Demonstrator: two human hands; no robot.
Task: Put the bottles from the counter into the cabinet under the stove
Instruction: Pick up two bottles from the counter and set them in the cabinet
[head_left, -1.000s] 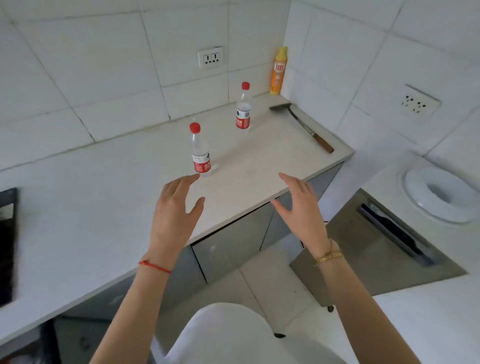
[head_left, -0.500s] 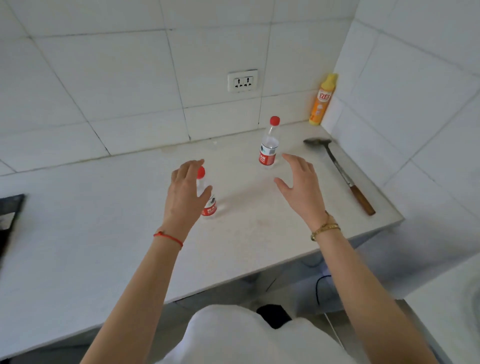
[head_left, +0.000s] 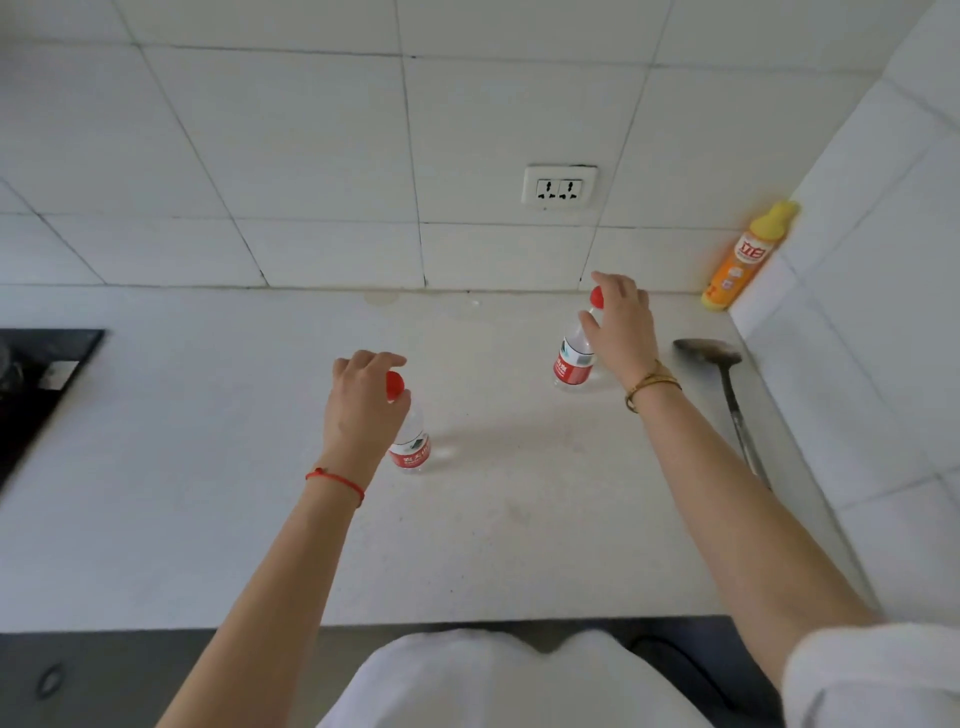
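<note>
Two bottles standing upright on the counter (head_left: 208, 519), one per hand:

1. Near bottle (head_left: 410, 447): red-capped, long axis vertical, standing mid-counter. Left hand (head_left: 363, 410) is curling around its neck and shoulder from the left; whether the grip is closing fully cannot be told.
2. Far bottle (head_left: 571, 364): same type, sitting nearer the wall. Right hand (head_left: 621, 325) is wrapping its upper part from the right, fingers bending, firmness unclear.
3. Spatula (head_left: 727, 384) is lying rightward.
4. Yellow bottle (head_left: 743, 260) is occupying the corner, unreached.
</note>
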